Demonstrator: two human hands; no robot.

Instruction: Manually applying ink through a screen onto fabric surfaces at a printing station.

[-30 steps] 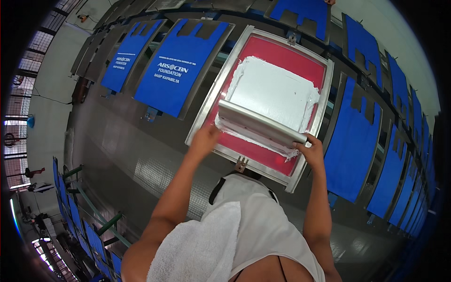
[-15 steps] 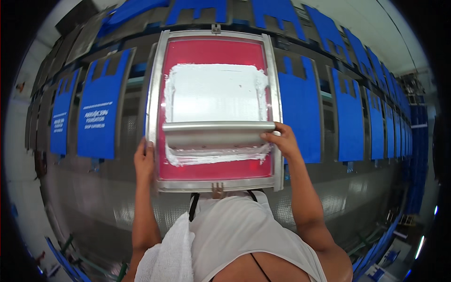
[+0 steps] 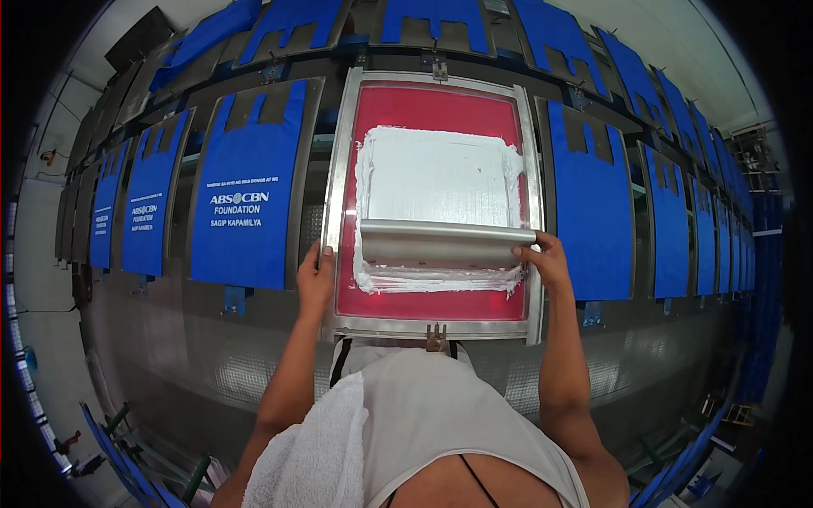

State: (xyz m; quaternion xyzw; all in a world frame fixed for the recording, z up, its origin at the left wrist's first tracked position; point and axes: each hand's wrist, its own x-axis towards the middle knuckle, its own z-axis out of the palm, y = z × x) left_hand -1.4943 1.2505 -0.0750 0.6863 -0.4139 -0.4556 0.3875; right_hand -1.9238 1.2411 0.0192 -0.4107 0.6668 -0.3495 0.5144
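Note:
A screen-printing frame [image 3: 345,169] with metal rails and a red mesh lies in front of me. White ink [image 3: 432,169] is spread over the middle of the mesh. Across the ink's near part rests a long metal squeegee [image 3: 449,245]. My left hand [image 3: 315,273] grips the frame's left rail near its front corner. My right hand [image 3: 546,258] is closed on the squeegee's right end, thumb on its front, beside the right rail. Just left of the frame lies a blue bag [image 3: 246,203] bearing white print; on the right is an unprinted blue bag [image 3: 590,203].
More blue bags on dark boards run off to both sides. A second row of blue bags [image 3: 436,25] lies across the far side. Metal clips stick out from the frame's far and near edges. A white towel [image 3: 309,449] hangs by my left side.
The frame has moved right along the row, with the squeegee still on it. A printed blue bag now shows in full on its left. Both hands keep their holds.

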